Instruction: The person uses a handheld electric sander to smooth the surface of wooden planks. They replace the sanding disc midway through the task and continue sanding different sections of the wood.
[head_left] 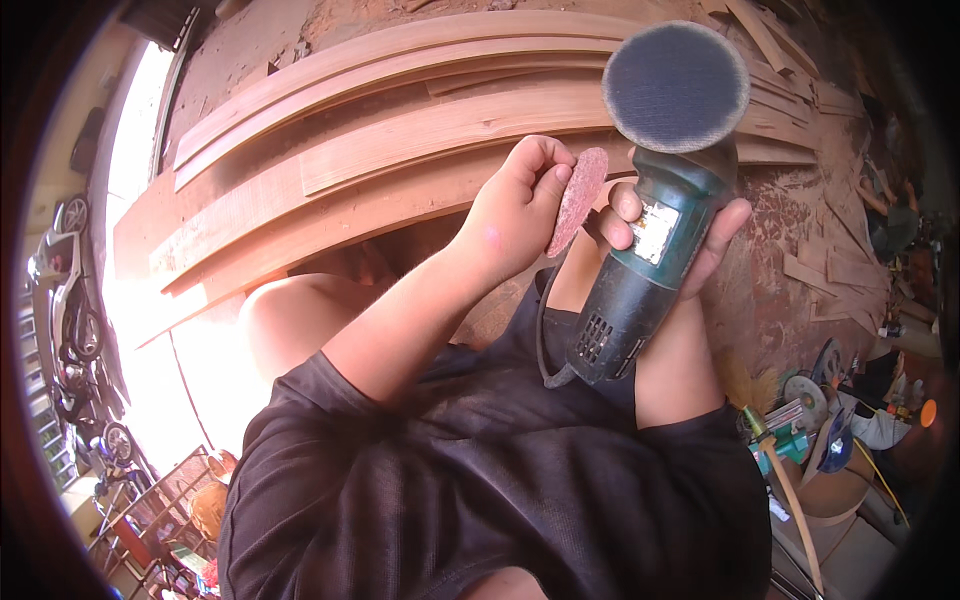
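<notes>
My right hand (690, 240) is wrapped round the dark green body of a power sander (650, 240), held up with its round black backing pad (676, 86) facing me. A cord leaves the lower end of the tool. Between the thumb and fingers of my left hand (520, 205) is a reddish sanding disc (578, 200), pinched at its edge and turned nearly edge-on. The disc is just left of the sander's body, close to the fingers of my right hand. No disc covers the pad.
Long wooden boards (400, 140) lie stacked across the area beyond my hands. Wood offcuts (840, 275) are scattered at the right. Lower right are power tools (800, 410) and other gear. A metal rack (150, 520) is at lower left, with motorbikes (75, 300) further off.
</notes>
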